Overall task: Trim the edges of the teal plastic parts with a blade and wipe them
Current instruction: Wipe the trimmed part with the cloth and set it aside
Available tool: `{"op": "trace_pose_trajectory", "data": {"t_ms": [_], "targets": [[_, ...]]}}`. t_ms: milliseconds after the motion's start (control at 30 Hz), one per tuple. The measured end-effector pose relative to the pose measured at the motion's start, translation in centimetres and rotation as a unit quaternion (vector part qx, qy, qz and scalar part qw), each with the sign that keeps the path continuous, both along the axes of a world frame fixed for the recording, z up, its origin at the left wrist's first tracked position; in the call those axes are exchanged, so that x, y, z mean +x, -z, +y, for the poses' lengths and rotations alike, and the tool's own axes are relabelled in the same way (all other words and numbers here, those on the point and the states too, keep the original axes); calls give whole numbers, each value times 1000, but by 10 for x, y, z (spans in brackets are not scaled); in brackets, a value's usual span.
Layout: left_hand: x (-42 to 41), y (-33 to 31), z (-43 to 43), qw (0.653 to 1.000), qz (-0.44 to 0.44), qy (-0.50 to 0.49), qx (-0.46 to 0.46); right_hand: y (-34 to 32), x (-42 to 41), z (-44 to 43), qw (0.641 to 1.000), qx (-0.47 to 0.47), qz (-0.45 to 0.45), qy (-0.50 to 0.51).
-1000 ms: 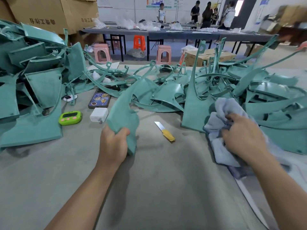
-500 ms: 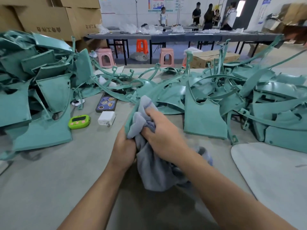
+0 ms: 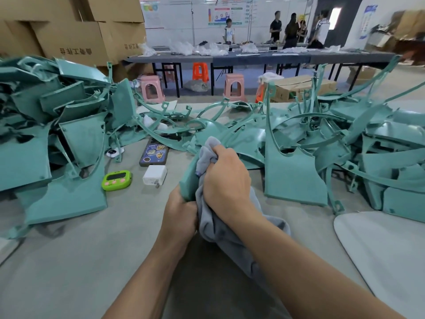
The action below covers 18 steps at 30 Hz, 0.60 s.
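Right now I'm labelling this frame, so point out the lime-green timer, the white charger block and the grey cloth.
Lime-green digital timer (image 3: 116, 180), head view, centre of its face.
White square charger block (image 3: 154, 174), head view, middle of its top.
Grey fabric cloth (image 3: 212, 229), head view, loose lower fold.

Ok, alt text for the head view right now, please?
A person's left hand grips a teal plastic part over a grey table while the right hand holds a bunched grey cloth against it. Heaps of teal parts lie behind, with a green timer, white charger and phone at left.
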<state>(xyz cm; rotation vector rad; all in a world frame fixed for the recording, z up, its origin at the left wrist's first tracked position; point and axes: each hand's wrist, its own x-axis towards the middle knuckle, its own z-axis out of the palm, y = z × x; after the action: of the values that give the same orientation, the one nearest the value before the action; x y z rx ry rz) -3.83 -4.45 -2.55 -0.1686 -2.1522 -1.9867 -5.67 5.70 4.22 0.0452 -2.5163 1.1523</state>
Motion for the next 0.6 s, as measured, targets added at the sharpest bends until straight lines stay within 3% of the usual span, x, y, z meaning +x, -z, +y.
{"op": "trace_pose_trajectory", "data": {"t_ms": [100,200,300,600], "targets": [[4,-10,5,999,28,-21,30,-7,-3,8,1000,-16,12,22],[9,-13,4,998,62,21,-22,-22,-19,25,997,-24,-8,66],[14,-12,2,994,73,52,-57,-40,-45,53,992,-44,30,111],[23,-18,-4,977,140,-54,-151,-37,-70,125,976,28,34,211]]}}
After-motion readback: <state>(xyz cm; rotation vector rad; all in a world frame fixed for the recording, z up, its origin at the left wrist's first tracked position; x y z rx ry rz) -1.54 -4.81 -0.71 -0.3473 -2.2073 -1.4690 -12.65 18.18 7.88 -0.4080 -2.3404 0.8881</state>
